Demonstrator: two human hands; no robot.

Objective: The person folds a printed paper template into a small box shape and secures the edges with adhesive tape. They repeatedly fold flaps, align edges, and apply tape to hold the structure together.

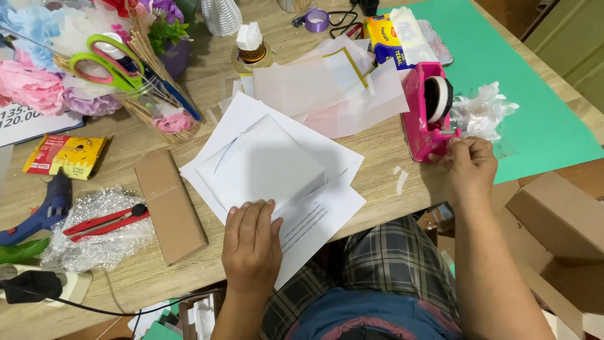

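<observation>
— Where are the person's hands?

— The left hand [251, 242] lies flat, fingers together and stretched out, pressing on the near edge of a white folded paper piece [261, 165]. It grips nothing; it only holds the paper down. That piece sits on top of loose white sheets [314, 220], which overhang the near edge of the tabletop [377, 182].

— And the other one?

— The right hand [469, 165] is at the front end of a pink tape dispenser [423, 113], fingers curled and pinched together at the cutter. Whether it has tape between the fingertips cannot be told. The dispenser stands to the right of the sheets, at the edge of a green paper sheet [535, 75].

— What lies around them?

— Just beyond the right hand is a crumpled clear wrapper [483, 110]. Behind the white sheets lie translucent papers [333, 88] and a small glue bottle [250, 47]. To the left there is a brown cardboard strip [170, 204], a red cutter [107, 221] on bubble wrap [94, 239], a blue glue gun [44, 211], and a basket [157, 113] holding green-handled scissors [107, 60].
</observation>
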